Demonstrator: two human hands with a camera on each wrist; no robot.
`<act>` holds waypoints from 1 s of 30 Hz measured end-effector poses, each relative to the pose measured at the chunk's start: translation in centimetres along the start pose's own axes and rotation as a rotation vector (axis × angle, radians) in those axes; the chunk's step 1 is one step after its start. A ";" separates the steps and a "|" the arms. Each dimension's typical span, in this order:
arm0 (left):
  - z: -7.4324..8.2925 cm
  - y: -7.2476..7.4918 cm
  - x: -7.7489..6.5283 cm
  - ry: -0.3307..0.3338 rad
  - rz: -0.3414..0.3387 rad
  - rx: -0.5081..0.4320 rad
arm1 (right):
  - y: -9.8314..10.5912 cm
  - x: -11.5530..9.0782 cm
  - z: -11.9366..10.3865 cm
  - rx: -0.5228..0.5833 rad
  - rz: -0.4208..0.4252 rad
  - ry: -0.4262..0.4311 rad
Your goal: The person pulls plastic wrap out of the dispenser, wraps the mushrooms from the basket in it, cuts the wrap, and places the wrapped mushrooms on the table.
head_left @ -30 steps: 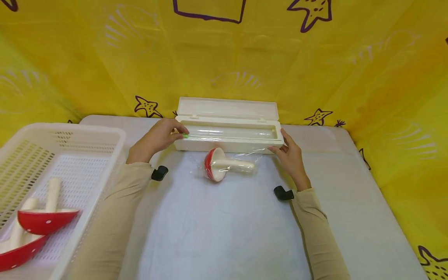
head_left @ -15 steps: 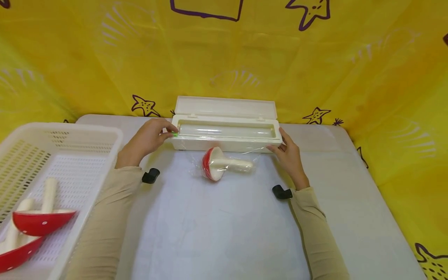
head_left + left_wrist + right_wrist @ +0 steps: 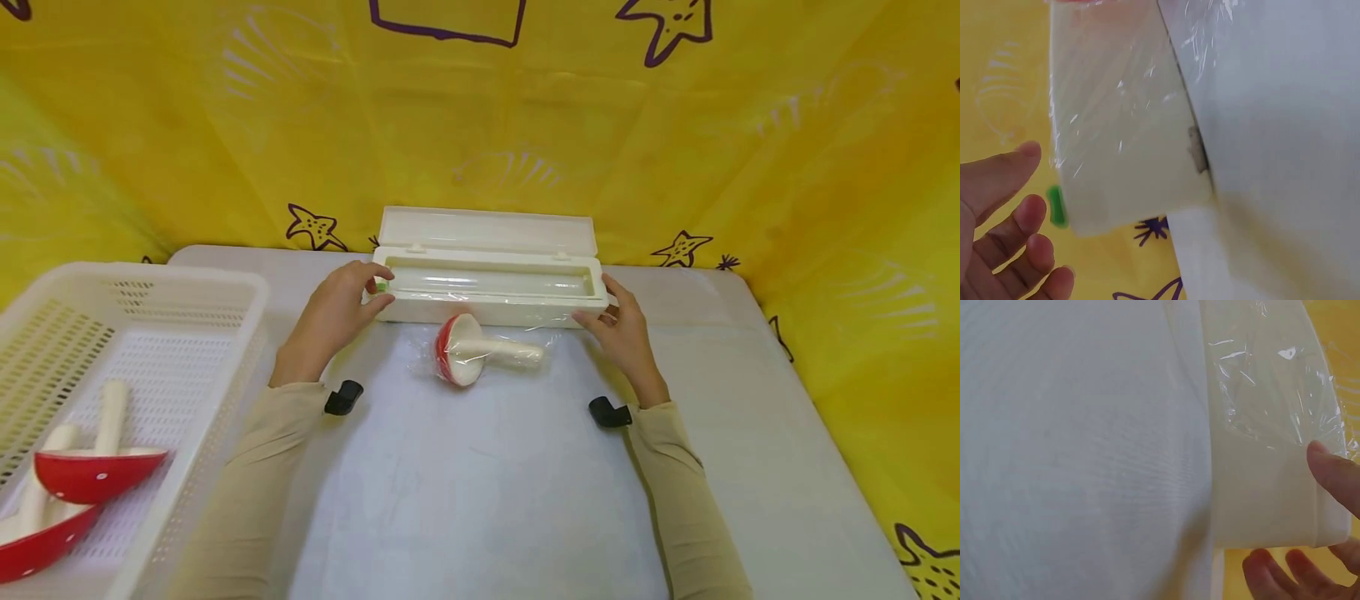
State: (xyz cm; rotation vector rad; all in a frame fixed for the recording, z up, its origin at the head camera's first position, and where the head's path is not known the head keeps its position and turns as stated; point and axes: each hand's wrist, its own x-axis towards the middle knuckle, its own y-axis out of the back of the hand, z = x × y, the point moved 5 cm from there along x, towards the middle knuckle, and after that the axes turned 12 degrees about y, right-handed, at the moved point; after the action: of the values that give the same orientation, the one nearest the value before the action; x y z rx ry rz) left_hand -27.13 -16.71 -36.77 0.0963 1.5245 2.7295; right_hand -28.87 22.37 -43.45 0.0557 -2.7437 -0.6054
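A white cling film dispenser (image 3: 480, 310) stands at the table's far edge with its lid (image 3: 487, 231) raised, a film roll (image 3: 491, 282) inside. My right hand (image 3: 624, 337) grips its right end, thumb on the front and fingers round the end. At the left end my left hand (image 3: 330, 317) has thumb and fingers spread apart beside the small green slider (image 3: 1057, 206), holding nothing. Clear film (image 3: 1260, 394) hangs over the dispenser's front. Just before it lies a toy mushroom half (image 3: 513, 353), red cap and white stem, covered in clear film.
A white perforated plastic basket (image 3: 258, 292) stands on the left, holding red-capped mushroom halves (image 3: 101, 477). A white cloth covers the table (image 3: 465, 500). Yellow patterned cloth (image 3: 480, 108) hangs right behind the dispenser and along the right side.
My left hand has drawn the green slider leftward to the dispenser's end and then parted its fingers from it. My right hand has kept its grip on the right end.
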 end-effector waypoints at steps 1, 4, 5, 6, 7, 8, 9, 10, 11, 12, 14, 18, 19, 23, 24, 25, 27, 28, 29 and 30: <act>0.0 -0.2 -0.1 0.011 0.003 -0.004 | 0.1 0.0 -0.1 -0.025 0.005 0.009; 0.0 -0.8 -0.2 0.043 0.015 0.001 | 0.2 0.1 -0.7 -0.080 0.030 0.056; 0.0 -0.9 -0.2 0.051 0.024 0.005 | 0.2 0.0 -0.9 -0.098 0.036 0.075; 0.0 -1.1 -0.2 0.057 0.035 0.010 | 0.1 0.0 -1.1 -0.112 0.043 0.093; 0.0 -1.2 -0.2 0.062 0.046 0.015 | 0.1 0.0 -1.3 -0.122 0.051 0.116; 0.0 -1.3 -0.2 0.066 0.057 0.016 | 0.0 0.0 -1.5 -0.132 0.059 0.138; 0.0 -1.4 -0.2 0.068 0.068 0.017 | 0.0 0.0 -1.6 -0.148 0.065 0.163; 0.0 -1.4 -0.2 0.069 0.079 0.018 | 0.0 0.0 -1.8 -0.165 0.071 0.188; 0.0 -1.5 -0.2 0.068 0.089 0.019 | -0.1 0.0 -2.0 -0.176 0.077 0.211; 0.1 -1.6 -0.2 0.066 0.098 0.019 | -0.1 -0.1 -2.1 -0.189 0.083 0.234; 0.1 -1.7 -0.2 0.060 0.115 0.018 | -0.1 -0.1 -2.4 -0.209 0.093 0.276; 0.2 -1.8 -0.4 0.050 0.143 0.010 | -0.1 -0.3 -3.1 -0.229 0.095 0.326; 0.2 -1.8 -0.4 0.047 0.147 0.011 | 0.0 -0.4 -3.2 -0.234 0.090 0.336; 0.2 -1.9 -0.5 0.037 0.161 0.022 | 0.0 -0.5 -4.0 -0.236 0.057 0.376; 0.3 -2.0 -0.5 0.036 0.159 0.026 | 0.0 -0.6 -4.2 -0.233 0.048 0.380; 0.3 -2.0 -0.6 0.034 0.157 0.027 | 0.1 -0.6 -4.3 -0.225 0.038 0.380; 0.4 -2.2 -0.6 0.026 0.155 0.024 | 0.1 -0.6 -4.5 -0.203 0.016 0.363; 0.4 -2.3 -0.7 0.021 0.154 0.024 | 0.1 -0.6 -4.5 -0.190 0.002 0.349; 0.5 -2.4 -0.8 0.016 0.152 0.021 | 0.0 -0.6 -4.5 -0.169 -0.017 0.330; 0.6 -2.5 -0.8 0.011 0.150 0.018 | 0.0 -0.6 -4.5 -0.147 -0.035 0.310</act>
State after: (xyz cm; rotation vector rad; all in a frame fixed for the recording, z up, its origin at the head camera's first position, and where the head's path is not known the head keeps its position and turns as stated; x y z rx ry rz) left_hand -26.30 -14.94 -38.62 0.2037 1.6082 2.8339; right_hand -26.80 20.58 -39.81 0.1504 -2.3981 -0.7385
